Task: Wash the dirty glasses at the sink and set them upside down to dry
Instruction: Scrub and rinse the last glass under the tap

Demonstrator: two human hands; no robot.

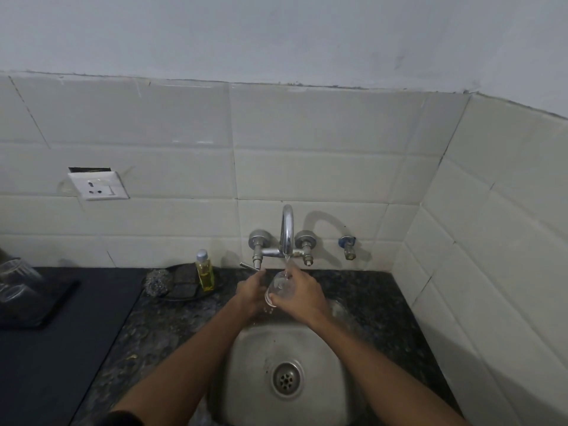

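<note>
The right hand (pixel 299 295) has its grip curled round a clear glass (pixel 276 289), holding it tilted under the tap (pixel 286 232) with water running onto it. The left hand (pixel 250 292) lies against the glass's other side; its fingers seem to press the wall, though blur hides how far they curl. Both hands hover over the back edge of the steel sink (pixel 246 364). Left of them on the dark table (pixel 147 327) stand a soap bottle (pixel 205 271) and a steel scrubber (pixel 157 281). Far left, more glasses (pixel 17 282) sit on a dark tray (pixel 58 301).
</note>
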